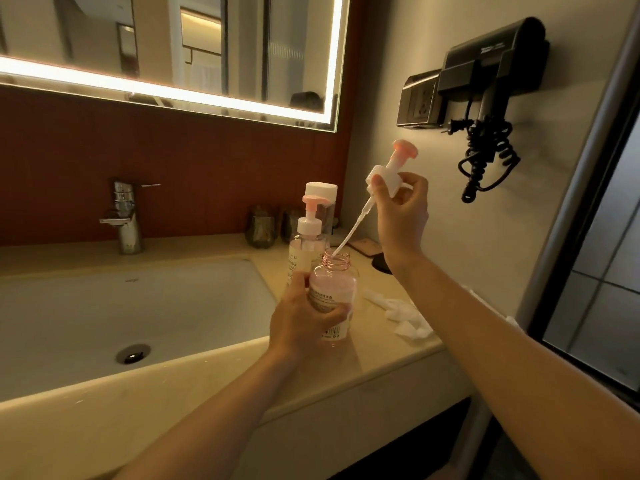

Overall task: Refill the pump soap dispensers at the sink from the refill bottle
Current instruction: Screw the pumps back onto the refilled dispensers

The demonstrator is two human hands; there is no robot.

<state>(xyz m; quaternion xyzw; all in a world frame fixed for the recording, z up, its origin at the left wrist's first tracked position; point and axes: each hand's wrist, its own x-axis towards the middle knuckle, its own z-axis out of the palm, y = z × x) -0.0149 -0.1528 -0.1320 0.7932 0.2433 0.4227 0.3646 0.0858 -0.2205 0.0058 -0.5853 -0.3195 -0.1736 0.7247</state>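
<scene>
My left hand point(304, 320) grips a clear pink dispenser bottle point(333, 285) standing on the counter right of the sink, its threaded neck open. My right hand point(401, 209) pinches the white collar of its pump head point(391, 168), lifted up and tilted to the right. The pump's thin dip tube point(349, 233) slants down with its tip just inside the bottle's neck. Directly behind stands a second dispenser point(306, 237) with a pink pump top still on. A taller clear bottle with a white cap point(323, 195) stands behind that one.
The white sink basin point(138, 306) lies left, its chrome tap point(126, 216) at the back. Crumpled white tissue point(405, 313) lies on the beige counter point(381, 358) to the right. Two dark glass tumblers point(259, 226) stand by the wall. A black hair dryer point(491, 74) hangs on the right wall.
</scene>
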